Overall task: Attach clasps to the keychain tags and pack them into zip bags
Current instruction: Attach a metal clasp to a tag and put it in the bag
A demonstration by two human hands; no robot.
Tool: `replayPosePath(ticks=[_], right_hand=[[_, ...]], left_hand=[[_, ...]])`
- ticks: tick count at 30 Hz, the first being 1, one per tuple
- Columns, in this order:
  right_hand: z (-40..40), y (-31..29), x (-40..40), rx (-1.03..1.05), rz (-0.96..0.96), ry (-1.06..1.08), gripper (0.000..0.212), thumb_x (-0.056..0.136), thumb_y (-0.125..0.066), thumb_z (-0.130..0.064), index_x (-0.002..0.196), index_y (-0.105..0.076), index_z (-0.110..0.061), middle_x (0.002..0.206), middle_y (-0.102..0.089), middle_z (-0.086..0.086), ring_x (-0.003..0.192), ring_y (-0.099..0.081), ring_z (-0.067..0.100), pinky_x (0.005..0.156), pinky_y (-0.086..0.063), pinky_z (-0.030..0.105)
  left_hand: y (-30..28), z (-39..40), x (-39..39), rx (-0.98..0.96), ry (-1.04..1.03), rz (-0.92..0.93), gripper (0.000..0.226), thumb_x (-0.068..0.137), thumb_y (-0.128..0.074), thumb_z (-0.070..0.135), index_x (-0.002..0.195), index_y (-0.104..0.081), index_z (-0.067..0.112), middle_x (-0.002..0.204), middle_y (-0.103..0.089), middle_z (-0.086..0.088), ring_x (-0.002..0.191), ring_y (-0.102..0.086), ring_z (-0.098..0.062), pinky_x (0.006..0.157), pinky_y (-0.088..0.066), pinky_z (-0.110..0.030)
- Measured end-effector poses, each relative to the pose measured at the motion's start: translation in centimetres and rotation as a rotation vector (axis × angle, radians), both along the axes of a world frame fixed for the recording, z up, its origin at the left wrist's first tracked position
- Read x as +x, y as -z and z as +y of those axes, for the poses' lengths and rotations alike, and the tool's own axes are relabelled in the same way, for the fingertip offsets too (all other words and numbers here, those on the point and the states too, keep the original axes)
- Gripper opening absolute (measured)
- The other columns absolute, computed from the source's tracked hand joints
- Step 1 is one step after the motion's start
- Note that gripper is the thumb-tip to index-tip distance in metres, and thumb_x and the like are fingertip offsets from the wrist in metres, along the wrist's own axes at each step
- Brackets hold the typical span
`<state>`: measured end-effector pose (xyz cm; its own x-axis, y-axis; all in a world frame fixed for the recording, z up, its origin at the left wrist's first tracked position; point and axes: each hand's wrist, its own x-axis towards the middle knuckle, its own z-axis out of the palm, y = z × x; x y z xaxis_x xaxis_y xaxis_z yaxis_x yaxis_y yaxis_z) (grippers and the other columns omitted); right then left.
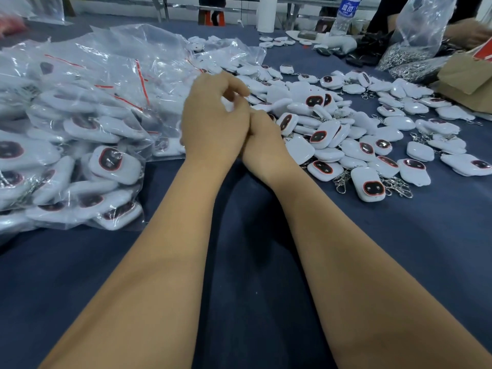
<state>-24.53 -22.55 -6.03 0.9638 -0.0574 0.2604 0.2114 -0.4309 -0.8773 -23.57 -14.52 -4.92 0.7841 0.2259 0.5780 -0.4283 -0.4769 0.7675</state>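
My left hand (pixel 213 121) and my right hand (pixel 263 139) are pressed together over the middle of the table. The left hand's fingers curl round a white keychain tag (pixel 229 104), which shows only in the gap between thumb and fingers. The left hand hides my right hand's fingers. To the right lies a heap of loose white tags (pixel 346 134) with dark, red-rimmed windows, many with metal clasps (pixel 342 181). On the left are clear zip bags (pixel 87 145) with red seal strips, filled with tags.
The table is covered with dark blue cloth (pixel 253 262). At the back right are a plastic bag of metal clasps (pixel 410 53), a water bottle (pixel 344 16), brown paper (pixel 466 75) and another person's hand (pixel 468 31).
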Motion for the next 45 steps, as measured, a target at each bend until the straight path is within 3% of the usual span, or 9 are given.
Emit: replayPosePath(ticks=[6, 11, 18, 22, 26, 30, 33, 41, 45], right_hand=[[-0.4, 0.1, 0.2, -0.054, -0.077, 0.112, 0.018, 0.082, -0.048, -0.005, 0.091, -0.052, -0.019, 0.081, -0.060, -0.004, 0.084, -0.058, 0.026, 0.078, -0.048, 0.043], [-1.2, 0.6, 0.5, -0.695, -0.045, 0.255, 0.037, 0.078, -0.053, -0.014, 0.115, -0.050, -0.009, 0.117, -0.055, 0.011, 0.110, -0.045, 0.032, 0.085, -0.029, 0.037], [-1.6, 0.8, 0.5, -0.776, -0.044, 0.232, 0.029, 0.084, -0.049, -0.011, 0.112, -0.054, -0.007, 0.112, -0.058, 0.014, 0.111, -0.044, 0.032, 0.077, -0.025, 0.032], [-1.6, 0.5, 0.4, -0.541, -0.041, 0.231, 0.036, 0.084, -0.046, -0.003, 0.119, -0.052, -0.007, 0.082, -0.052, 0.010, 0.104, -0.049, 0.035, 0.071, -0.035, 0.036], [-1.6, -0.2, 0.4, -0.099, -0.090, 0.281, 0.041, 0.094, -0.041, -0.008, 0.134, -0.046, -0.017, 0.099, -0.064, 0.007, 0.090, -0.060, 0.028, 0.079, -0.049, 0.044], [-1.6, -0.2, 0.5, 0.304, -0.083, 0.215, 0.028, 0.098, -0.050, -0.017, 0.125, -0.048, -0.024, 0.092, -0.069, 0.001, 0.069, -0.056, 0.008, 0.066, -0.049, 0.023], [-1.8, 0.0, 0.9, 0.535, -0.063, 0.189, 0.023, 0.096, -0.056, -0.014, 0.116, -0.051, -0.023, 0.095, -0.073, 0.004, 0.076, -0.063, 0.010, 0.071, -0.052, 0.020], [-1.8, 0.2, 1.5, 0.606, -0.055, 0.022, 0.023, 0.092, -0.058, 0.000, 0.107, -0.069, -0.014, 0.102, -0.071, 0.007, 0.099, -0.068, 0.020, 0.093, -0.054, 0.035], [-1.7, 0.1, 1.1, 0.597, -0.041, -0.104, 0.043, 0.086, -0.054, 0.015, 0.121, -0.062, -0.009, 0.110, -0.067, 0.011, 0.088, -0.063, 0.012, 0.071, -0.052, 0.016]], left_hand=[[0.6, 0.7, 0.6, 0.063, 0.004, 0.218, 0.028, 0.084, -0.047, 0.010, 0.082, -0.064, 0.032, 0.088, -0.066, 0.006, 0.086, -0.063, -0.021, 0.073, -0.051, -0.033], [1.3, 1.7, 1.1, 0.241, -0.166, 0.315, 0.034, 0.082, -0.046, 0.009, 0.093, -0.071, 0.030, 0.108, -0.068, 0.000, 0.099, -0.060, -0.025, 0.070, -0.036, -0.028], [0.6, 1.1, 0.7, 0.106, -0.076, 0.231, 0.026, 0.081, -0.045, 0.011, 0.081, -0.065, 0.028, 0.083, -0.067, 0.001, 0.074, -0.062, -0.019, 0.068, -0.047, -0.027], [0.6, 0.4, 0.4, -0.014, 0.055, 0.247, 0.028, 0.079, -0.049, 0.007, 0.077, -0.067, 0.029, 0.064, -0.059, 0.014, 0.053, -0.052, 0.003, 0.055, -0.040, -0.011], [0.7, 0.4, 0.4, -0.105, 0.127, 0.294, 0.032, 0.081, -0.049, 0.003, 0.082, -0.071, 0.026, 0.056, -0.056, 0.012, 0.047, -0.047, 0.004, 0.052, -0.035, -0.011], [0.7, 0.4, 0.4, -0.156, 0.145, 0.314, 0.030, 0.084, -0.052, 0.007, 0.077, -0.069, 0.031, 0.071, -0.067, 0.009, 0.077, -0.063, -0.017, 0.063, -0.040, -0.017], [0.7, 0.4, 0.3, -0.179, 0.161, 0.320, 0.029, 0.083, -0.053, 0.008, 0.062, -0.064, 0.025, 0.047, -0.055, 0.009, 0.044, -0.047, -0.009, 0.050, -0.038, -0.016], [0.8, 0.5, 0.5, -0.142, 0.203, 0.342, 0.020, 0.082, -0.059, 0.018, 0.076, -0.071, 0.003, 0.048, -0.047, 0.008, 0.046, -0.036, -0.012, 0.053, -0.033, -0.024], [0.8, 0.6, 0.7, -0.130, 0.189, 0.356, 0.018, 0.084, -0.059, 0.016, 0.080, -0.073, 0.005, 0.048, -0.049, 0.008, 0.049, -0.038, -0.012, 0.053, -0.034, -0.024]])
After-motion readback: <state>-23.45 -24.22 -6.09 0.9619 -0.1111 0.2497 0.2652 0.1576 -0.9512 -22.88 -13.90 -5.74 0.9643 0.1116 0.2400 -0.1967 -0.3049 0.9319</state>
